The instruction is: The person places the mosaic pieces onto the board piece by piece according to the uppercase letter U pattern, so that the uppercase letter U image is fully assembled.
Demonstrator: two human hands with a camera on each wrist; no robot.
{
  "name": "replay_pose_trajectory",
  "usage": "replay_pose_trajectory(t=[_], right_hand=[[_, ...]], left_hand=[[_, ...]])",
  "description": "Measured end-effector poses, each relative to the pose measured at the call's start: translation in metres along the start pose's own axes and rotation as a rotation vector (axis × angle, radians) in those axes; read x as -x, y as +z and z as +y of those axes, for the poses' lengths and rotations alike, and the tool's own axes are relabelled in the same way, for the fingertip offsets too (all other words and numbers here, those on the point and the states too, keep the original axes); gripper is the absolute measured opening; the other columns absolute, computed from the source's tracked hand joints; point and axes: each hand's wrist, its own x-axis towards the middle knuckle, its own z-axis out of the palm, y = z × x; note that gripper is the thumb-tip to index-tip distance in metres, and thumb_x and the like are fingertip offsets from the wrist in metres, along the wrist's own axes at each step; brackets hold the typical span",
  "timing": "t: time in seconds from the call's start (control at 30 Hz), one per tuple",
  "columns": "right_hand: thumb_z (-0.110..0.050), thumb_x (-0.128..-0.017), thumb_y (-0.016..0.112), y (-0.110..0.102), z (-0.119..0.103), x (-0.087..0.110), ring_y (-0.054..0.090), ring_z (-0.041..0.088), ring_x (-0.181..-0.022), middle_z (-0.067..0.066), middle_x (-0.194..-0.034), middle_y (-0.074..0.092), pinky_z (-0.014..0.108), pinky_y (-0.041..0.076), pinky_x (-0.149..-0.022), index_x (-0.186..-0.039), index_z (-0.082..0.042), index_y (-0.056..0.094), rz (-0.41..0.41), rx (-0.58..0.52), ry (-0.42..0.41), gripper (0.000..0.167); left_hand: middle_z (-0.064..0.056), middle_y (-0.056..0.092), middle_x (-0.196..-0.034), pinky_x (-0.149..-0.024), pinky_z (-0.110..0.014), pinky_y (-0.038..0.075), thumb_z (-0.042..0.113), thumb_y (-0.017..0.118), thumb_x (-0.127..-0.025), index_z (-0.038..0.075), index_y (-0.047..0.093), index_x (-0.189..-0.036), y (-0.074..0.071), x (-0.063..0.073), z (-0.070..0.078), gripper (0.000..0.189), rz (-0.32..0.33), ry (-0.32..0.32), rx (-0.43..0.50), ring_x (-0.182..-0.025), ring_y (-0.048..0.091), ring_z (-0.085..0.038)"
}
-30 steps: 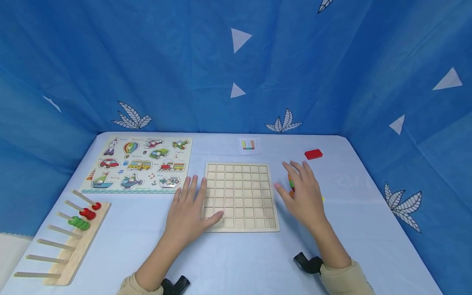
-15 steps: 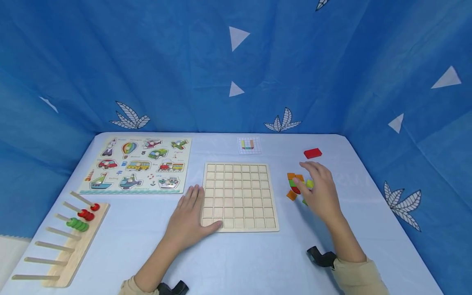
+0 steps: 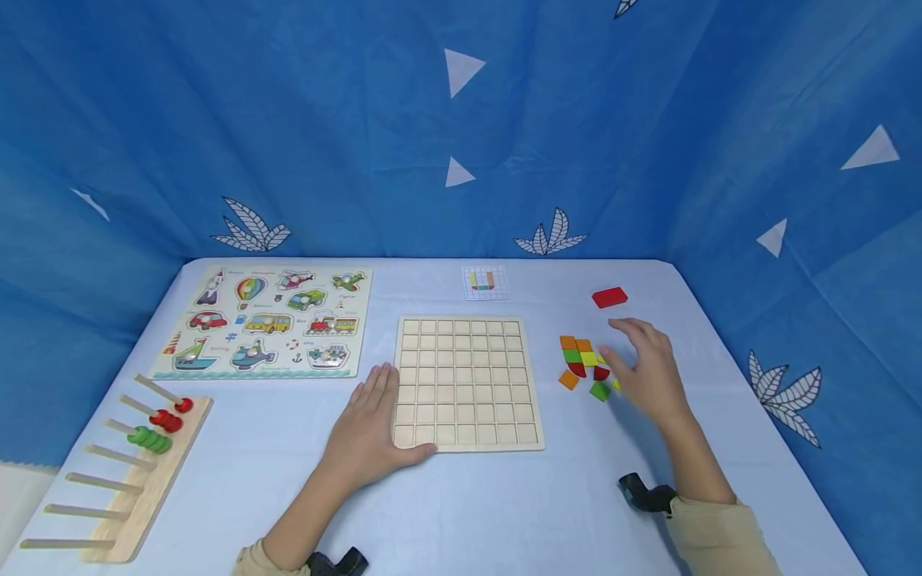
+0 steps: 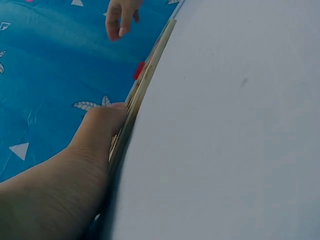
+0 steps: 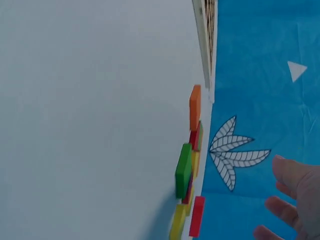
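Just left of my right hand (image 3: 648,372), spread with nothing between thumb and fingers, lie the coloured tiles (image 3: 588,359); I judge I am choosing one, which calls for coming down and pinching it. Nearest me the green tile (image 3: 600,390) sits askew, a corner toward me, with no clear long axis, while my left hand (image 3: 367,416) lies straight-fingered along the left edge of the gridded board (image 3: 468,384).

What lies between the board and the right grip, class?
Small coloured blocks on the table between board and right grip, as the head view shows.
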Motion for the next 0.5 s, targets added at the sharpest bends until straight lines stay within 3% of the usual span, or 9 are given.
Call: replay_pose_trajectory(t=[0.5], right_hand=[[-0.024, -0.097, 0.064, 0.002, 0.027, -0.001, 0.038, 0.044, -0.133, 0.021, -0.146, 0.046, 0.061, 0.054, -0.09, -0.14, -0.011, 0.054, -0.051, 0.012, 0.124, 0.046]], left_hand=[[-0.017, 0.015, -0.166, -0.126, -0.05, 0.017, 0.086, 0.063, -0.067, -0.002, 0.017, -0.157, 0.003, 0.0, -0.003, 0.134, 0.007, 0.008, -0.012, -0.155, 0.011, -0.032]])
